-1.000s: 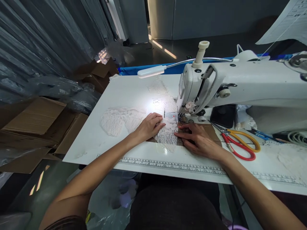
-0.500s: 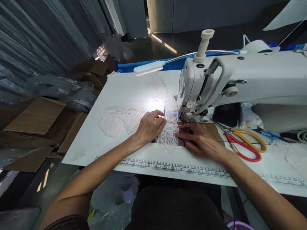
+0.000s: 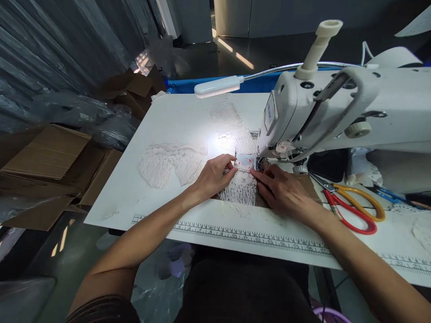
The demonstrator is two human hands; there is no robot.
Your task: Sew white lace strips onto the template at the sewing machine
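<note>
A white lace piece with a fringe (image 3: 238,192) lies at the needle area of a sewing machine (image 3: 296,107), its scalloped top edge by the metal plate (image 3: 245,160). My left hand (image 3: 215,176) has its thumb and fingers closed on the lace's left end. From the other side, my right hand (image 3: 284,190) reaches in with fingers stretched out, the index fingertip touching the lace's upper right corner. Part of that hand sits close to the presser foot. More lace (image 3: 173,165) is spread to the left, and another length (image 3: 226,114) trails behind the needle area.
Scissors with red and yellow handles (image 3: 357,206) lie right of my right hand. A lit lamp (image 3: 218,86) hangs over the white table (image 3: 134,197), which has a printed ruler (image 3: 235,235) along its front. Open cardboard boxes (image 3: 50,157) stand at the left.
My right hand's index finger has moved up to the lace's top corner, and its fingers are less spread. My left hand stays on the lace. The view has shifted slightly.
</note>
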